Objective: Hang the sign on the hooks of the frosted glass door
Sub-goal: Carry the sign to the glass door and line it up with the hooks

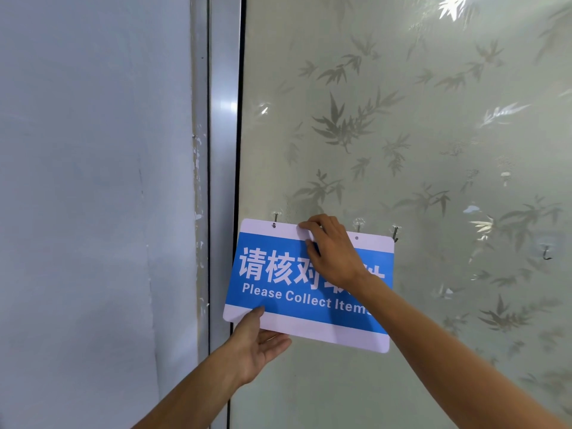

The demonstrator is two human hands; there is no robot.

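A blue and white sign (pixel 272 283) reading "Please Collect Items" lies flat against the frosted glass door (pixel 402 134), tilted down to the right. Its left hole sits on the left hook (pixel 275 218). Its right hole (pixel 357 238) is below the middle hook (pixel 359 226), apart from it. Another hook (pixel 395 233) stands at the sign's top right corner. My left hand (pixel 258 342) grips the sign's bottom left corner, thumb in front. My right hand (pixel 332 250) presses on the sign's upper middle with fingers at its top edge.
A metal door frame (pixel 224 119) runs vertically left of the glass, beside a pale painted wall (pixel 93 181) with chipped paint. One more small hook (pixel 547 253) is on the glass at the far right. The glass carries a bamboo leaf pattern.
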